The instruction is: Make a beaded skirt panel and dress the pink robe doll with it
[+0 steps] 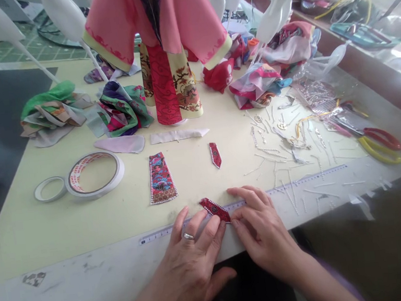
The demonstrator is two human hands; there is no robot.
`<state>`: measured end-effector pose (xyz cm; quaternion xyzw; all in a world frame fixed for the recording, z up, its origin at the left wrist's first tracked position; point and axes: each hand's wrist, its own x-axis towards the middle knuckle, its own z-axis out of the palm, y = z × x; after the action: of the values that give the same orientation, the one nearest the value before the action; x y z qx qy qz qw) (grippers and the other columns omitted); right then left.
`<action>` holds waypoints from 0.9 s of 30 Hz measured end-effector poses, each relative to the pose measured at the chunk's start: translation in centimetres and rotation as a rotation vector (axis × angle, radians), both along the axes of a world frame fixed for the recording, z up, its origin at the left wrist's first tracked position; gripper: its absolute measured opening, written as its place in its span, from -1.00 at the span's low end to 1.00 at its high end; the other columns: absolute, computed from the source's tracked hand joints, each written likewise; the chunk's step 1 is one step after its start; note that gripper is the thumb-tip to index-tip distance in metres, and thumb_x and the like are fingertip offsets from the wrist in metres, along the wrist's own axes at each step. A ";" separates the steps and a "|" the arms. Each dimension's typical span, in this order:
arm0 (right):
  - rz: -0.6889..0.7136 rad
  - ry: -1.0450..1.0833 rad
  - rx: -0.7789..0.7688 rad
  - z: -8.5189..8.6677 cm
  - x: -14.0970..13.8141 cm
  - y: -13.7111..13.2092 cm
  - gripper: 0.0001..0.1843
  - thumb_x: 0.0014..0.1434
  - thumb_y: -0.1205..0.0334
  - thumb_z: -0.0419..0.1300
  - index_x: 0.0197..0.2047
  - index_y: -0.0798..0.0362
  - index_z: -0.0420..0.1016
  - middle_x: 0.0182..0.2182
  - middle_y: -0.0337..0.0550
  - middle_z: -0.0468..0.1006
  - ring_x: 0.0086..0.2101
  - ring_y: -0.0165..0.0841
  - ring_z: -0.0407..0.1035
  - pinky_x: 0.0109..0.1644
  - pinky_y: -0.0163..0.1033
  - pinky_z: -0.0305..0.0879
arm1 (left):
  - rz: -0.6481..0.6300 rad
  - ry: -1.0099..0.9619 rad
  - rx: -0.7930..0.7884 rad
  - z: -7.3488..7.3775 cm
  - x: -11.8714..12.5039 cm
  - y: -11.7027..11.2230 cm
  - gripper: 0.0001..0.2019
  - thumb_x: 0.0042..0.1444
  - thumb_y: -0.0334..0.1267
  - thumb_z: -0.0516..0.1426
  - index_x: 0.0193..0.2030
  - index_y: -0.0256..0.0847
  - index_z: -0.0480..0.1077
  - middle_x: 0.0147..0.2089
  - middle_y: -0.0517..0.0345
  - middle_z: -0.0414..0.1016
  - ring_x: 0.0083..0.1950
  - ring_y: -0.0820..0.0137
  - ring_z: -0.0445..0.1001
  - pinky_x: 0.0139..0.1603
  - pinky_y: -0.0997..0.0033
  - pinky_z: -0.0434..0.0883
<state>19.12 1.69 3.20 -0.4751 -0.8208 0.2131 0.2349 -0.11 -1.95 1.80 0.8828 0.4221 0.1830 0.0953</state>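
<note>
A small red brocade strip edged with tiny beads (214,210) lies across a metal ruler (298,183) at the table's near edge. My left hand (193,248), with a ring on one finger, presses the strip's lower side with its fingertips. My right hand (260,226) pinches its right end. A matching small red strip (215,155) lies further up the table. To its left is a wider floral strip with beaded edges (160,178). Both strips lie apart from my hands.
Two tape rolls (94,173) sit at the left of the pale yellow table (50,230). Loose bead strings (277,156) and red-and-yellow-handled pliers (379,145) lie to the right. Fabric scraps (119,109) and a pink robed figure (158,29) stand beyond.
</note>
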 end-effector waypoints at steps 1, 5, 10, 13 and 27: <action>-0.001 0.004 0.002 0.0 0.0 0.0 -0.85 0.15 0.47 0.06 -0.38 0.09 0.39 0.03 0.02 0.34 0.07 -0.14 0.14 0.14 0.10 0.12 | -0.001 -0.001 0.000 0.0 0.0 0.0 -0.50 0.21 -0.08 0.08 0.21 -0.35 0.24 0.17 0.02 0.36 0.21 0.11 0.20 0.34 -0.07 -0.05; -0.001 0.016 0.001 0.0 0.2 0.1 -0.84 0.15 0.48 0.06 -0.38 0.08 0.40 0.03 0.02 0.35 0.07 -0.14 0.15 0.13 0.09 0.14 | -0.003 0.000 -0.009 0.0 0.0 0.0 -0.50 0.22 -0.09 0.08 0.21 -0.36 0.23 0.18 0.02 0.35 0.21 0.10 0.18 0.34 -0.07 -0.06; 0.009 0.028 0.014 0.1 0.2 0.1 -0.83 0.14 0.48 0.06 -0.39 0.08 0.40 0.02 0.02 0.36 0.06 -0.14 0.16 0.12 0.10 0.15 | -0.009 0.013 -0.025 0.0 -0.1 -0.1 -0.50 0.22 -0.09 0.07 0.22 -0.35 0.22 0.19 0.04 0.34 0.22 0.11 0.17 0.35 -0.06 -0.08; 0.011 0.039 0.021 0.2 0.2 0.1 -0.83 0.13 0.50 0.06 -0.39 0.09 0.39 0.00 0.02 0.37 0.04 -0.14 0.17 0.11 0.09 0.15 | -0.008 0.013 -0.026 0.0 -0.2 -0.1 -0.50 0.22 -0.08 0.06 0.21 -0.34 0.23 0.18 0.04 0.34 0.22 0.11 0.17 0.35 -0.05 -0.09; 0.021 0.102 0.079 -0.5 1.2 -0.3 -0.82 0.09 0.53 0.10 -0.30 0.08 0.39 -0.03 0.00 0.40 0.01 -0.17 0.20 0.08 0.08 0.20 | -0.017 0.031 -0.030 0.1 -0.2 0.0 -0.50 0.23 -0.06 0.05 0.21 -0.33 0.23 0.20 0.06 0.33 0.23 0.12 0.16 0.36 -0.03 -0.14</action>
<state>20.30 1.38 2.75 -0.4451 -0.8205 0.2069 0.2930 -0.28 -1.96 1.86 0.8874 0.4189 0.1621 0.1036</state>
